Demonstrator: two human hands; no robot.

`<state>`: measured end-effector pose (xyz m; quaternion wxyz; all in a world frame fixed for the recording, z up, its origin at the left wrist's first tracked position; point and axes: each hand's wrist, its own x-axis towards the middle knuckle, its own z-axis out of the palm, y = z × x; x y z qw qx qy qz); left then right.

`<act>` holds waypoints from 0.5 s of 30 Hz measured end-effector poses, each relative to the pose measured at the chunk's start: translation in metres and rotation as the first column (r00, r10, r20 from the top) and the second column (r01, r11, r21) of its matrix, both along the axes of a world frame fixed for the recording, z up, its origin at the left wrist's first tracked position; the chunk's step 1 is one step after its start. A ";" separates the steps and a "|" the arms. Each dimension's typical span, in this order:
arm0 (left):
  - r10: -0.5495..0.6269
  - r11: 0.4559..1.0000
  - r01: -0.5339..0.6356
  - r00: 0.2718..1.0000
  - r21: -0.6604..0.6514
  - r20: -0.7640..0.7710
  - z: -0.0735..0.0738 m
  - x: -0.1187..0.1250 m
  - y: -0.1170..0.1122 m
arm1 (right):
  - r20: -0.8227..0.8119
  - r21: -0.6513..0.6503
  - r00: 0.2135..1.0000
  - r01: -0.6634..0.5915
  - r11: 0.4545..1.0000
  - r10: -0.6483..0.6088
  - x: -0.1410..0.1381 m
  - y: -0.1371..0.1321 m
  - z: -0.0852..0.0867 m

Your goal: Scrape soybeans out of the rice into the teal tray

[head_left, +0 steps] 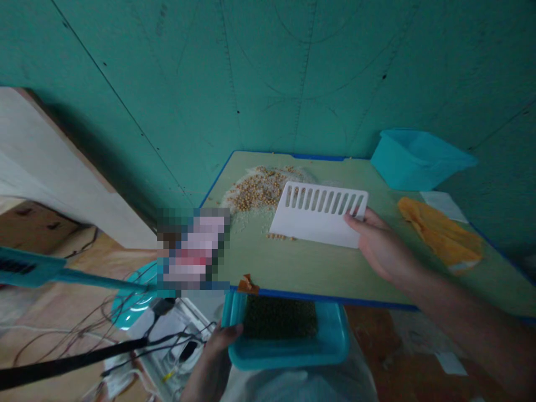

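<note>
We face a teal wall (293, 67) scored with thin lines, pale board (50, 162) at our left, wooden floor (42, 318) below, dim light

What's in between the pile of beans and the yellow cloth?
The white slotted scraper and the right hand holding it lie between the bean pile and the yellow cloth, seen in the head view.

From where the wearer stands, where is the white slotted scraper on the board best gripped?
Grip the white scraper at its right end, by the slots, coming from the right, as the right hand does. Its left end meets the bean pile, so a grip there would obstruct. The left hand holds the teal tray.
</note>
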<state>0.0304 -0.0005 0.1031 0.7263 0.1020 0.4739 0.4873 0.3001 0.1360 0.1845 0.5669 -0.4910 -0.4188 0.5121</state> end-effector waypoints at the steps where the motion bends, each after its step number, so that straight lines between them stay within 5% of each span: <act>1: -0.002 1.000 0.002 1.000 -0.005 -0.001 -0.001 -0.001 0.000 | -0.002 0.004 1.000 -0.013 1.000 0.013 0.000 0.000 0.000; 15: -0.011 1.000 0.010 0.999 0.019 0.041 -0.005 -0.004 0.001 | -0.002 0.031 1.000 -0.027 0.999 0.027 -0.007 0.004 -0.002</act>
